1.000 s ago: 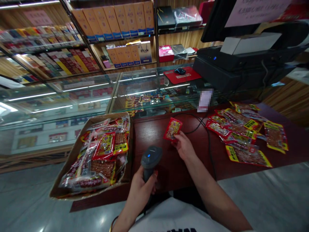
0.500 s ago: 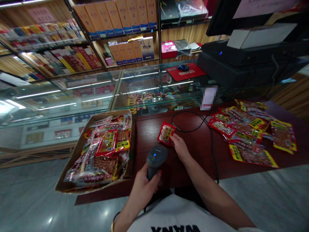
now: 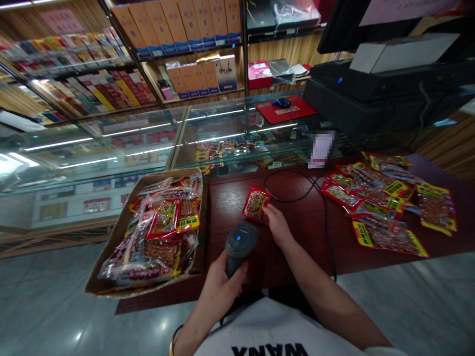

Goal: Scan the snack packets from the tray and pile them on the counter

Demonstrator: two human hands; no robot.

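My left hand (image 3: pixel 221 287) is wrapped round the handle of a dark grey barcode scanner (image 3: pixel 241 241), whose blue light is lit. The scanner's head points away from me, toward a small red snack packet (image 3: pixel 256 203). That packet is pinched at its right edge by my right hand (image 3: pixel 276 225), just above the brown table (image 3: pixel 230 198). To the left, a cardboard box (image 3: pixel 97 269) holds several snack packets (image 3: pixel 163 220) in red, yellow and clear wrapping. More snack packets (image 3: pixel 386 235) lie in a loose pile on the right of the table.
A black cable (image 3: pixel 327 232) loops across the table. Behind stands a glass display counter (image 3: pixel 218 118) bearing a red mouse pad (image 3: pixel 304 111) and a mouse (image 3: pixel 281 103). Dark checkout equipment (image 3: pixel 341 104) is at the back right. Shelves of boxes (image 3: pixel 174 29) line the wall.
Almost nothing differs. Both hands keep their grip, and the scanner and packet stay in nearly the same place.
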